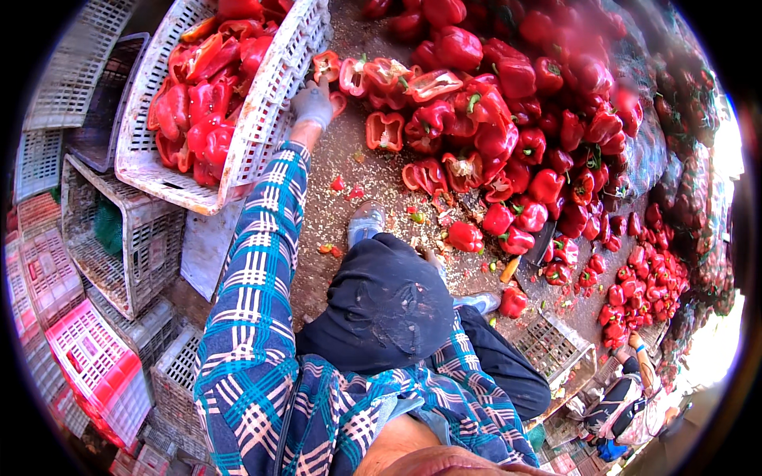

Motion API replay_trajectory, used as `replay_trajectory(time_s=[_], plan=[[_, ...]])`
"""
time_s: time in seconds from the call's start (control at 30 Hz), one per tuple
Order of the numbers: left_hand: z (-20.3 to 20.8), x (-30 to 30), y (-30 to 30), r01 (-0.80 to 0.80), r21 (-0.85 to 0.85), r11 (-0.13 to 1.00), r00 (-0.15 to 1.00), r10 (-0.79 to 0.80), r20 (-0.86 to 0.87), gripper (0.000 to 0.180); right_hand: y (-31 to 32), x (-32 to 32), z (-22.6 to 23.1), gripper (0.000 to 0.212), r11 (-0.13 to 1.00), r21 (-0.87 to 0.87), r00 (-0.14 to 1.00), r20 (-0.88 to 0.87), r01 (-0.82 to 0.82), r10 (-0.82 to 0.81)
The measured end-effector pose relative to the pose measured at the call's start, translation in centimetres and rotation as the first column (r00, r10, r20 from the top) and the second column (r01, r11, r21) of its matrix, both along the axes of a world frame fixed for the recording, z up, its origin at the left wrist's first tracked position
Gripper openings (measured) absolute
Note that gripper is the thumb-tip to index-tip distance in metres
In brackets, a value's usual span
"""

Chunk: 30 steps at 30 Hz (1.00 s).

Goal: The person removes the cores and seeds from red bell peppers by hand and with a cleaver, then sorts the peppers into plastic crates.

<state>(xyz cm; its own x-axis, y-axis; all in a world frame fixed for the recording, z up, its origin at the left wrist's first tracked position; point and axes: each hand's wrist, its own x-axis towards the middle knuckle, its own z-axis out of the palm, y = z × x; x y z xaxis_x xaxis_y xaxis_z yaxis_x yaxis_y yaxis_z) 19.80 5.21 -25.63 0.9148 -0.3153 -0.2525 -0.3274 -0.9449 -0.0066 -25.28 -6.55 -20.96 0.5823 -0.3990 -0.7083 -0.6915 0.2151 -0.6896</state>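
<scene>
My left hand (312, 105), in a grey glove, reaches to the floor beside a white plastic crate (234, 178). Its fingers look stretched out and apart, with one fingertip at a cut red bell pepper (325, 66). Another red pepper piece (338, 104) lies against the hand's right side. Inside the crate are many cut red pepper pieces (208, 99). Only a little of my right hand (431, 257) shows past my bent knee; its fingers are mostly hidden. Right of it, a knife with a yellow handle (510, 270) lies by the whole peppers.
A large heap of red bell peppers (508, 103) covers the floor ahead and right, with filled mesh sacks (643, 163) behind. Seeds and scraps litter the floor (333, 214). Stacked crates (119, 238) stand at left. Another person (623, 404) works at lower right near a smaller pepper pile (647, 285).
</scene>
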Motion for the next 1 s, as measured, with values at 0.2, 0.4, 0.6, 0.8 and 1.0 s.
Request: replay_trajectory(time_s=[0.2,0.4,0.6,0.8,1.0], plan=[[-0.3,1.5,1.5,0.213,0.176,0.961,0.973,-0.192,-0.132,0.046,-0.4,0.7,-0.1,0.047,0.971,-0.168,0.985,-0.061,-0.168,0.160],[-1.0,1.3,2.2,0.338,0.076,0.938,0.919,-0.312,-0.242,0.037,-0.6,0.8,0.3,0.048,0.879,-0.317,0.933,-0.064,-0.356,0.355],[-4.1,1.1,1.9,0.284,0.064,0.957,0.886,-0.236,-0.398,0.053,-0.9,-0.5,-2.8,0.050,0.911,-0.319,0.966,-0.107,-0.260,0.238],[-0.7,-5.9,2.2,-0.619,-0.572,0.538,0.568,-0.197,-0.799,0.049,-2.1,3.3,0.9,0.056,0.929,-0.292,0.973,-0.028,-0.226,0.228],[4.1,-17.4,-2.6,-0.558,-0.787,0.263,0.729,-0.296,-0.617,0.043,-0.9,12.2,5.9,0.071,0.969,-0.057,0.854,0.486,0.242,-0.185]])
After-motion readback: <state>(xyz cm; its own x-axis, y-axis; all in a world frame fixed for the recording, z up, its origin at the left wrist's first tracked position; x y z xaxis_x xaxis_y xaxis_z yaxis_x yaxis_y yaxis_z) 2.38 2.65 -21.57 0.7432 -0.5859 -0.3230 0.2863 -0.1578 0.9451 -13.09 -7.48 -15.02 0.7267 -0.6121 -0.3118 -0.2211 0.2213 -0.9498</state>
